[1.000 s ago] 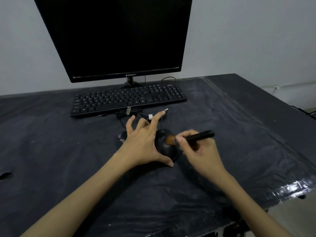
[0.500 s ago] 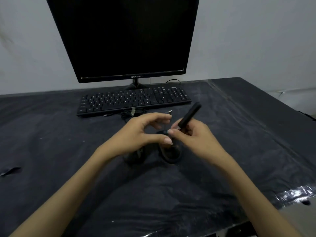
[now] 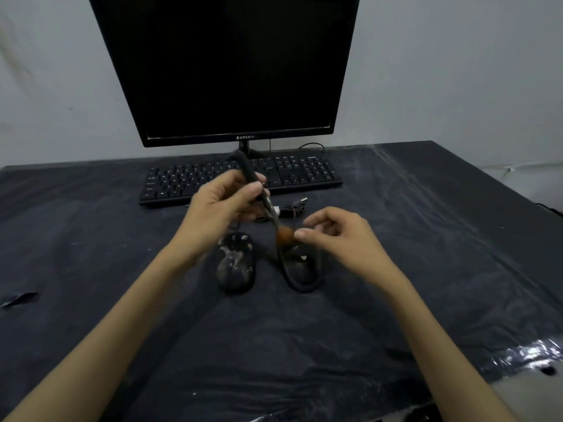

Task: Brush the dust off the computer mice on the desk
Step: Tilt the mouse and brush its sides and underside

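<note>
- Two mice lie side by side on your desk (image 3: 426, 300): left mouse (image 3: 236, 266), right mouse (image 3: 303, 271).
- Behind them the cables (image 3: 289, 210), then the keyboard (image 3: 298, 173), then the monitor (image 3: 225, 65).

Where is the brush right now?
In the head view the brush is held by the left hand above the desk's middle, its orange bristles hanging between the two mice, before the keyboard.

monitor (image 3: 225, 65) top cut off; left hand (image 3: 222, 205) blurred
</note>
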